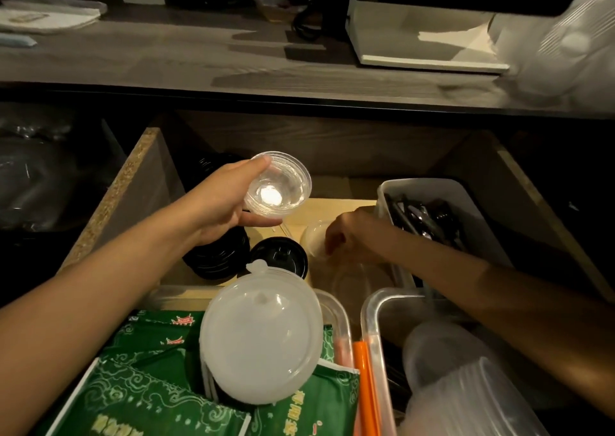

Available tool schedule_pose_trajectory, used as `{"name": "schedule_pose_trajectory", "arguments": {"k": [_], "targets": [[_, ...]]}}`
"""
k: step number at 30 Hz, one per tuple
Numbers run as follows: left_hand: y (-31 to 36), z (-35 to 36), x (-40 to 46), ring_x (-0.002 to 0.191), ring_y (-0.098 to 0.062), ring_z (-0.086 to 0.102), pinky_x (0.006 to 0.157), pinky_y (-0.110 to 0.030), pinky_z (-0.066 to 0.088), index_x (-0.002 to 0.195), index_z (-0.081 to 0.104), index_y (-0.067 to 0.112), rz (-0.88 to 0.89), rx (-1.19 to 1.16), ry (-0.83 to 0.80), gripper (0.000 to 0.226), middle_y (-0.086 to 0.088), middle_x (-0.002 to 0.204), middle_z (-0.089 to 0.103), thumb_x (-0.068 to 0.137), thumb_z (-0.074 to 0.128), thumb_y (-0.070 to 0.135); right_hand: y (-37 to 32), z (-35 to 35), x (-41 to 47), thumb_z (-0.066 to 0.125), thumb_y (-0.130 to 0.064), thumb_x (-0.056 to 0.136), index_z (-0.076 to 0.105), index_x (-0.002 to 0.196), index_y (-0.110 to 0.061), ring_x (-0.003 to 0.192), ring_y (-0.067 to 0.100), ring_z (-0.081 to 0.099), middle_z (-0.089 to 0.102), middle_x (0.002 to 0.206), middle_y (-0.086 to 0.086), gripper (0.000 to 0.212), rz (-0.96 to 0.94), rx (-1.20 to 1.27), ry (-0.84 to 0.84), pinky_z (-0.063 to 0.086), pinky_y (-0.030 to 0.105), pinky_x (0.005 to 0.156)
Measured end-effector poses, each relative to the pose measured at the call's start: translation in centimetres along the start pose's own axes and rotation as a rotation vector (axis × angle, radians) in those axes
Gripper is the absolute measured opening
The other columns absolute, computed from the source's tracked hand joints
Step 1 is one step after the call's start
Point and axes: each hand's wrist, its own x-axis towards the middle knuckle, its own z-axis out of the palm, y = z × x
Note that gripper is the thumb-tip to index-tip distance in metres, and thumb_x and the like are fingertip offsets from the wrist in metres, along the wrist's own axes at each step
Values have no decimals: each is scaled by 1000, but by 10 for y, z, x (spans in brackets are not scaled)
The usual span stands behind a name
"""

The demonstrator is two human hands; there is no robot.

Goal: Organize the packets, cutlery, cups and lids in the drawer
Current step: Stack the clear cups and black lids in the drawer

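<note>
My left hand (pixel 218 202) holds a small stack of clear plastic cups (pixel 278 184) above the open drawer (pixel 109 199), thumb on the rim. Lower in the drawer, my right hand (pixel 349 232) grips another small translucent cup (pixel 312 237) lying on the drawer floor. Black lids (pixel 279 257) sit in stacks under and beside my left hand. A large translucent round lid (pixel 261 339) rests on green packets (pixel 133 395) in a front container. Black wrapped cutlery (pixel 429 216) fills a white bin at the right.
Orange straws (pixel 362 379) lie along the edge of the packet container. A clear tub (pixel 372 306) at the front right holds stacked translucent containers (pixel 466 385). A countertop (pixel 166 59) with a white tray (pixel 426 59) runs above the drawer.
</note>
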Motion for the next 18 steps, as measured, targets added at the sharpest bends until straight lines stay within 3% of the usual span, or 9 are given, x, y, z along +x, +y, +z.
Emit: {"name": "schedule_pose_trajectory", "arguments": {"k": [4,8,12,15,18], "targets": [[2,-3,-3,91,-21,76,61,-32,61,126,63,17,-14,-19,-16,35,-9,124,68,104,46,40,8,0,-6,69,-23,89,74,105,-14,86,10,61,70,105,2,19,-84,56,188,44,14,74],[3,-4,-6,91,-21,76,63,-33,61,125,64,17,-13,-6,-42,36,-10,123,68,104,47,42,14,-11,-14,71,-18,88,71,86,-8,64,2,57,64,74,-2,10,-139,404,454,43,13,60],[4,-3,-11,97,-22,73,63,-32,60,121,64,21,-3,15,-26,32,-8,124,67,102,51,43,12,-23,-25,70,-13,88,69,80,-8,64,4,61,67,71,3,10,-183,685,651,48,18,61],[4,-3,-15,100,-24,71,63,-31,60,121,64,22,-15,35,-36,29,-8,124,65,100,55,41,6,-31,-39,71,-14,87,69,83,-14,71,10,66,70,79,3,5,-231,674,620,54,21,66],[4,-3,-16,108,-29,67,61,-31,60,127,60,19,-42,34,-26,35,-11,130,60,99,58,40,5,-35,-52,73,-15,85,70,80,-17,63,0,62,68,73,-6,7,-265,449,446,51,16,61]]}}
